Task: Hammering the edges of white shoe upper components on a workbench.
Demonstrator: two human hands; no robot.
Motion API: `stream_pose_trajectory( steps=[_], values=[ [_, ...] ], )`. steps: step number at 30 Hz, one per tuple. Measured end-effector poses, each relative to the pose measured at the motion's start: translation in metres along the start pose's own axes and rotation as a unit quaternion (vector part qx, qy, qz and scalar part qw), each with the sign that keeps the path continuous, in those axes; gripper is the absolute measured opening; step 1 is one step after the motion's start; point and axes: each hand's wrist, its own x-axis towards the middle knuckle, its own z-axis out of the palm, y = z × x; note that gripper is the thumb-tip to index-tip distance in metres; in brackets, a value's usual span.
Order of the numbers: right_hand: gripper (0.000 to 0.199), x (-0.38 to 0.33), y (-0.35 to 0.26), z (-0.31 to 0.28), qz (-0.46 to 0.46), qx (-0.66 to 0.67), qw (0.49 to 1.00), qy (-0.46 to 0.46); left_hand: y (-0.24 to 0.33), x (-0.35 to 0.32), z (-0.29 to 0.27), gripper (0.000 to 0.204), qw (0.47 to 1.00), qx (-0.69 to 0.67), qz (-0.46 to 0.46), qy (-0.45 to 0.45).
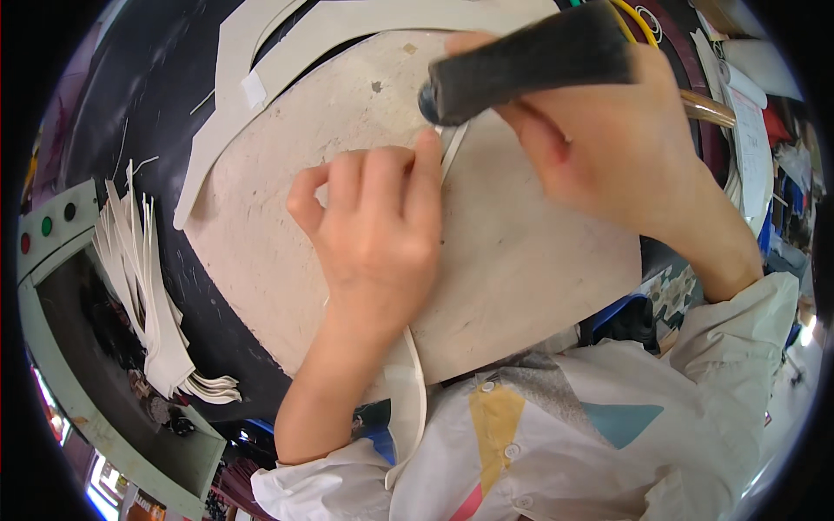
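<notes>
My right hand (608, 148) is closed round a hammer, its big black head (530, 74) tilted above the board. A short length of brown handle (708, 108) shows beyond that hand. The hammer's rounded face is close to my left index fingertip. With fingers bent, my left hand (373, 217) presses a narrow white strip (453, 152) against a pale, worn board (521, 278). The strip runs beneath my left hand and wrist. A white length (408, 382) comes out below the wrist and hangs over the board's near edge.
Curved white pieces (295, 61) lie along the board's far left edge. A bundle of white strips (152, 304) rests at the left on the black table (156, 104), beside a grey-green frame (52, 260) with coloured buttons. Yellow tubing (638, 22) is at the far right.
</notes>
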Motion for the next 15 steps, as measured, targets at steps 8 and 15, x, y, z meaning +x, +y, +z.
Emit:
stream_pose_trajectory(
  steps=[8,15],
  values=[
    [0.044,0.000,-0.012,-0.003,0.038,0.019,0.999,-0.019,0.003,-0.008,-0.013,0.028,1.000,-0.007,-0.010,-0.026],
    [0.055,-0.003,-0.020,-0.002,0.019,0.022,0.999,-0.036,0.005,-0.025,-0.020,0.026,0.999,-0.006,-0.027,-0.031]
  ],
)
